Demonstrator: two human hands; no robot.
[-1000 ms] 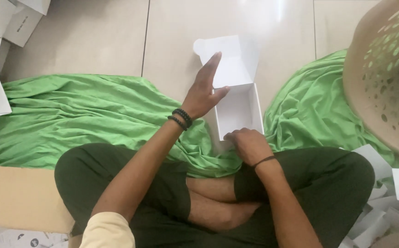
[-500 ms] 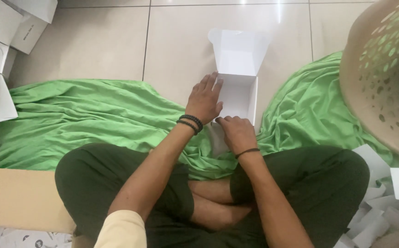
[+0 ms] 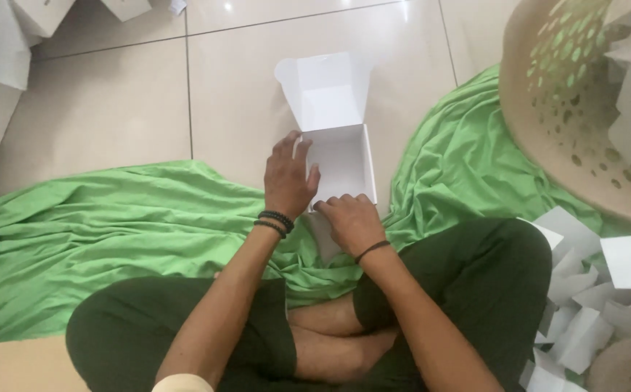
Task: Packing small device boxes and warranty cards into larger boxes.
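Observation:
A white cardboard box (image 3: 341, 156) lies on the tiled floor in front of me, its lid flap standing open at the far end. My left hand (image 3: 288, 178) rests against the box's left wall, fingers spread over its edge. My right hand (image 3: 351, 219) presses down on the box's near edge, fingers curled over the front flap. Both wrists wear dark bands. I sit cross-legged in dark trousers on a green cloth (image 3: 112, 239).
A tan perforated basket (image 3: 569, 109) holding white card pieces tilts at the upper right. Loose white flat cards (image 3: 591, 290) pile at the right by my knee. More white folded boxes (image 3: 3, 65) lie at the upper left. A brown cardboard sheet (image 3: 10, 366) lies at the lower left.
My left hand slid from the lid flap down to the box's left wall. The lid flap now stands open farther away. My right hand stayed at the near edge.

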